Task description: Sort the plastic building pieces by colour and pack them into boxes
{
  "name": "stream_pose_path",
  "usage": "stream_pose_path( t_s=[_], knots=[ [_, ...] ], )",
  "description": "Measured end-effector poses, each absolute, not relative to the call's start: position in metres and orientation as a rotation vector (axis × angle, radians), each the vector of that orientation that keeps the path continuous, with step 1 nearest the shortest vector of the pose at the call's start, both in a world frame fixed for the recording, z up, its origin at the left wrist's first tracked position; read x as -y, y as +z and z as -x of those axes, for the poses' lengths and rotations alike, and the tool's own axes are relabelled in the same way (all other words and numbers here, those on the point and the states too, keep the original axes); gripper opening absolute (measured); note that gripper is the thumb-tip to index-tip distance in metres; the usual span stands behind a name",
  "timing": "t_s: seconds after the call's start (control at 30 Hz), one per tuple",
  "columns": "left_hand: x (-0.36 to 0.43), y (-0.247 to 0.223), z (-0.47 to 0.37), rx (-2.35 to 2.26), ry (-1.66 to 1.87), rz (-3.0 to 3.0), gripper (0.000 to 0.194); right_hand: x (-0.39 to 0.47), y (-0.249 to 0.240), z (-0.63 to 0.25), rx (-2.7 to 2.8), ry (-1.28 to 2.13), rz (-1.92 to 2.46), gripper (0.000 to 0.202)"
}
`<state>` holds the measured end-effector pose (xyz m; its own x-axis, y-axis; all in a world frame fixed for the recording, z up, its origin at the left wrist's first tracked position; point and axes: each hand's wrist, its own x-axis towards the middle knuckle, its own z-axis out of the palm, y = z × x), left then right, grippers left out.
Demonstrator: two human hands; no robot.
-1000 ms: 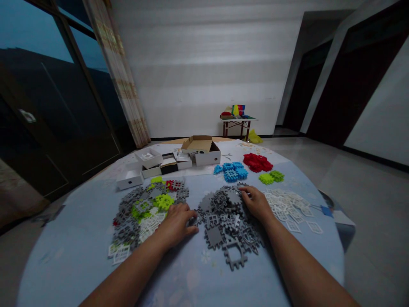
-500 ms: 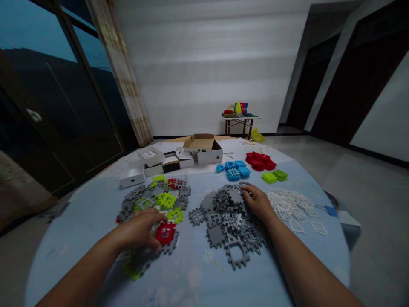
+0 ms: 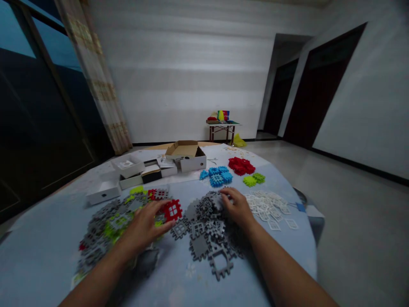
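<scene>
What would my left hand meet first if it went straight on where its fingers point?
Beyond the red piece in your left hand, probably the grey pile; the hand's height is hard to judge.

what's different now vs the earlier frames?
Left hand took hold of a red square from the mixed pile and carried it right and forward, toward the grey pile. The view also turned right.

Unchanged: right hand at the grey pile's far right side; blue pieces, red pile, white frames.
</scene>
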<state>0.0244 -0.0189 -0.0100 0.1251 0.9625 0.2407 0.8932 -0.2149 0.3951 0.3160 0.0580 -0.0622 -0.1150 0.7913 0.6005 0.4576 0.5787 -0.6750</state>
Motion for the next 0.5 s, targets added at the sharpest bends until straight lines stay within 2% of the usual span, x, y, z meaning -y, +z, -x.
stream_pose_path(
  t_s=[0.23, 0.5],
  knots=[
    [0.006, -0.023, -0.075, -1.742, 0.894, -2.355, 0.058, -0.023, -0.031, -0.285, 1.897, 0.699, 0.915, 0.023],
    [0.005, -0.035, -0.078, -1.773, 1.041, -2.425, 0.055, -0.02, -0.036, -0.273, 1.69, 1.164, 0.88, 0.015]
  ],
)
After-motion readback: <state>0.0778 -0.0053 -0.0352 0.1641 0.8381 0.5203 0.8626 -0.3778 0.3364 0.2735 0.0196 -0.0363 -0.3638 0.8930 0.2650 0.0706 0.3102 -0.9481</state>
